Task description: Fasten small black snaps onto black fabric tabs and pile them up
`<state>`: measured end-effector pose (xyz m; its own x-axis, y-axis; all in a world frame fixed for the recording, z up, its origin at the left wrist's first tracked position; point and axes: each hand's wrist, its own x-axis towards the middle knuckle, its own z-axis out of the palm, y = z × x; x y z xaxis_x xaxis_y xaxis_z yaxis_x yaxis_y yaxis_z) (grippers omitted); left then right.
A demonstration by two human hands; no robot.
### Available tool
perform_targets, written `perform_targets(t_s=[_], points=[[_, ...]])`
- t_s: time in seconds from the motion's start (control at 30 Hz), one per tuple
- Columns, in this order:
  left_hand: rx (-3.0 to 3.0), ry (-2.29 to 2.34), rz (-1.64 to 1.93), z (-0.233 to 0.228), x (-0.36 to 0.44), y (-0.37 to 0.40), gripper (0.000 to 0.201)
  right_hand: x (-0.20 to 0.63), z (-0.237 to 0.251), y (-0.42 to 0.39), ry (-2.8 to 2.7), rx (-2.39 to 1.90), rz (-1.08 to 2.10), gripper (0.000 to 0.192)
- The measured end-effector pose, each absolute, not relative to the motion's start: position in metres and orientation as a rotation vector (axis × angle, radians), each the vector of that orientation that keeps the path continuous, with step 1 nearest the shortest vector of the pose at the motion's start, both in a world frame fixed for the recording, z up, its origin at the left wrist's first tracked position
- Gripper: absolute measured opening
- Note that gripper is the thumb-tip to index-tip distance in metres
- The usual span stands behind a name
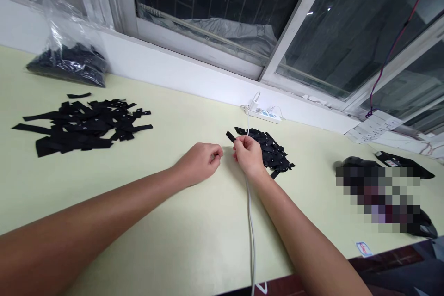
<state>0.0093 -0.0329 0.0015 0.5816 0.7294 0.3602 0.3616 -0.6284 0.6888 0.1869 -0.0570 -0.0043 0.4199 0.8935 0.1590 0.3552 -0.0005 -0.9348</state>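
Between the thumb and fingers of my right hand [249, 151] is a short black fabric strip [230, 137], its free end pointing up and left. Just behind that hand lies a pile of folded black strips [272, 150]. My left hand [201, 162] is closed in a pinch a little to the left, near the tabletop; whatever its fingertips hold, if anything, is too small or hidden to make out. Farther left spreads a looser pile of black fabric strips [83, 125], several with small light spots.
A clear plastic bag [69, 58] of black pieces sits at the back left. A white cable [250, 222] runs under my right wrist to a power strip [263, 113] by the wall. Dark items, partly pixelated, lie at right on the pale table [166, 245], near a small label [364, 249].
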Motion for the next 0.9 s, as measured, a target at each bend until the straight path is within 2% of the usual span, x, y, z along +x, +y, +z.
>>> perform_targets(t_s=[0.33, 0.53, 0.77, 0.9], points=[[2.008, 0.864, 0.863, 0.007, -0.024, 0.027, 0.012, 0.176, 0.001, -0.065, -1.336, -1.556, 0.702, 0.014], [2.131, 0.809, 1.033, 0.01, -0.018, 0.013, 0.015, 0.17, 0.005, -0.074, -1.621, -1.548, 0.652, 0.016], [2.164, 0.85, 1.096, 0.006, -0.014, 0.009, 0.016, 0.17, 0.006, -0.075, -1.637, -1.473, 0.761, 0.022], [2.072, 0.828, 1.155, 0.007, -0.01, 0.006, 0.019, 0.173, 0.005, -0.071, -1.496, -1.435, 0.722, 0.026]])
